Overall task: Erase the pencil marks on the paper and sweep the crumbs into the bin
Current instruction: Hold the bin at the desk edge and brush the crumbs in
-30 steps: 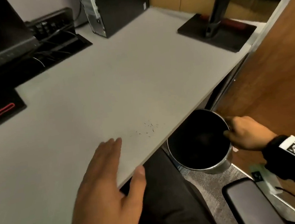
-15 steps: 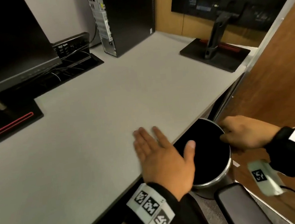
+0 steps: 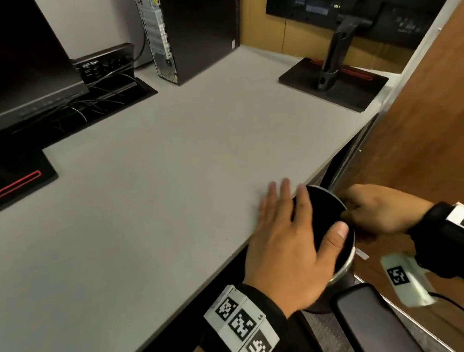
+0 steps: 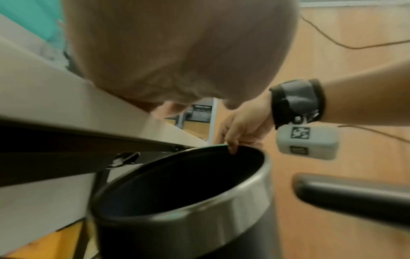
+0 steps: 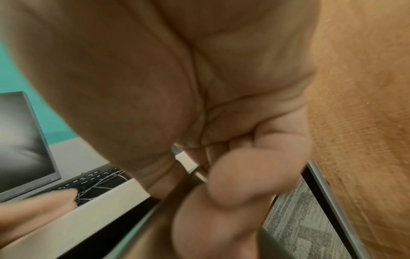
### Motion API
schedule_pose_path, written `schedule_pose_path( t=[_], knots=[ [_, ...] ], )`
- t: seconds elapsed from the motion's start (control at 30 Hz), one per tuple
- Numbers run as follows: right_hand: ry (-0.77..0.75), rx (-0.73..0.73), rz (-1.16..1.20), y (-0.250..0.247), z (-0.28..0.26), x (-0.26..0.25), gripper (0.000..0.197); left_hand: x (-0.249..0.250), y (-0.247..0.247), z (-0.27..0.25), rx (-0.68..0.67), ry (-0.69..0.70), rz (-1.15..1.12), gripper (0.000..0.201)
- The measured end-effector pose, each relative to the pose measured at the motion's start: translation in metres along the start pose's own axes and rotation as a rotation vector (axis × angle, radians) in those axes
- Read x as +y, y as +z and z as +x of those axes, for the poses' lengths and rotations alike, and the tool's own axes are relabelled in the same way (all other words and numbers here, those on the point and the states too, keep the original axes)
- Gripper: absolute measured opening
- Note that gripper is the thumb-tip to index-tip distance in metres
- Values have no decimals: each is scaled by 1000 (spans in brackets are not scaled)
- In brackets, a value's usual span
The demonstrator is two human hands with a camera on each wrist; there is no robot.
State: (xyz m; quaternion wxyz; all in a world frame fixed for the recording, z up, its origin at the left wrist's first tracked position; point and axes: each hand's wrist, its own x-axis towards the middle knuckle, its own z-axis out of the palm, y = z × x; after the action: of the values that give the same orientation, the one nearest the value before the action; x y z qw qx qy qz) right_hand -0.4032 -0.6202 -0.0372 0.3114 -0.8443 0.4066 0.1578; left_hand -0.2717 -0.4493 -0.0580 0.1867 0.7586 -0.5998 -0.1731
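Observation:
A round steel bin (image 3: 347, 261) with a black inside (image 4: 177, 182) hangs just below the grey desk's (image 3: 168, 183) front edge. My right hand (image 3: 379, 211) pinches its far rim, fingers curled over the lip (image 4: 233, 147). My left hand (image 3: 289, 235) is flat with straight fingers, half on the desk edge and half over the bin's mouth, thumb out above the bin. No crumbs, paper or eraser show on the desk.
Monitor (image 3: 9, 62) and its base (image 3: 9, 184) stand back left, a computer tower (image 3: 179, 28) at the back, another monitor stand (image 3: 336, 83) back right. A wooden panel (image 3: 437, 138) lies right of the desk. A black chair armrest (image 3: 369, 325) sits below the bin.
My left hand swept right along the desk edge to above the bin. The crumbs seen a second ago are gone from the desk. My right hand kept hold of the bin rim.

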Motion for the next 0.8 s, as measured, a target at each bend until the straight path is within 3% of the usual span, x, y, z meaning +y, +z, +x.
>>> schedule_pose_path(
  t=[0.03,0.1,0.2,0.27,0.3,0.37,0.47,0.53,0.6,0.7,0.73,0.8],
  knots=[
    [4,-6,11,0,0,1,18,-5,-2,1,44,-77,34,83],
    [11,-14,30,0,0,2,19,-11,-1,4,-18,-183,143,86],
    [9,13,10,0,3,-2,18,-4,1,8,-167,33,-11,88],
    [8,22,14,0,3,-3,18,-1,-7,8,-129,88,-224,83],
    [7,14,26,0,3,-2,18,-4,-11,7,-53,62,-216,79],
    [12,-7,40,0,1,-1,18,-16,-20,3,82,-134,-22,82],
    [12,-12,34,1,0,-1,18,-37,-30,3,-7,-562,169,98],
    [7,-2,21,1,0,-2,17,-43,-31,6,-53,-666,150,105],
    [1,-4,18,1,0,-1,16,-37,-22,8,-71,-511,143,108],
    [4,-16,25,0,1,-2,19,-15,-11,7,-153,-26,-15,99],
    [7,-21,25,0,0,-3,19,-12,-12,6,-149,34,-79,92],
    [14,-17,25,0,-1,-3,18,-19,-13,6,3,-52,-48,82]
  ],
)
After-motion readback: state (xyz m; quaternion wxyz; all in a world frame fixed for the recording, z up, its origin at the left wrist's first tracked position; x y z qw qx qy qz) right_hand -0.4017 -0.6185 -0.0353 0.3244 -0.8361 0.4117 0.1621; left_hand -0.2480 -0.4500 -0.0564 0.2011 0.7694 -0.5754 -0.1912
